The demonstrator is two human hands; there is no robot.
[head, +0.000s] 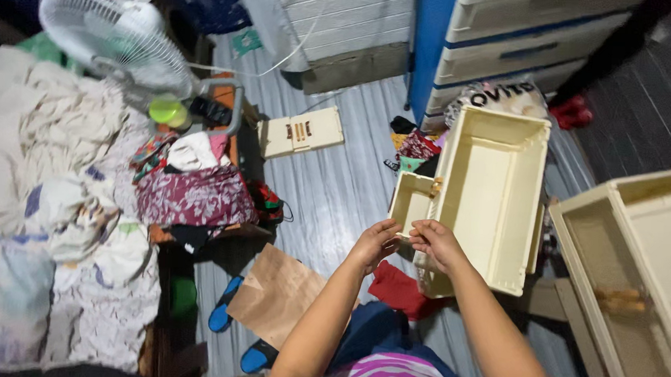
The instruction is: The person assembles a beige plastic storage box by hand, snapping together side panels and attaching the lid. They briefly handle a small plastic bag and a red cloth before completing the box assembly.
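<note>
Above the floor, both hands — left hand, right hand — grip something tiny, indistinct, beside the cream drawer.

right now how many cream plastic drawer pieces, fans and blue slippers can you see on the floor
cream drawer pieces: 3 (one at both hands, flat panel, open unit at right)
fans: 1
blue slippers: 2
total: 6

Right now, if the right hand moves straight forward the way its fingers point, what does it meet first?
The right hand points up-left toward the left hand, whose fingertips almost touch it. It would probably meet those first; just behind is the cream plastic drawer, though depth is unclear.
</note>
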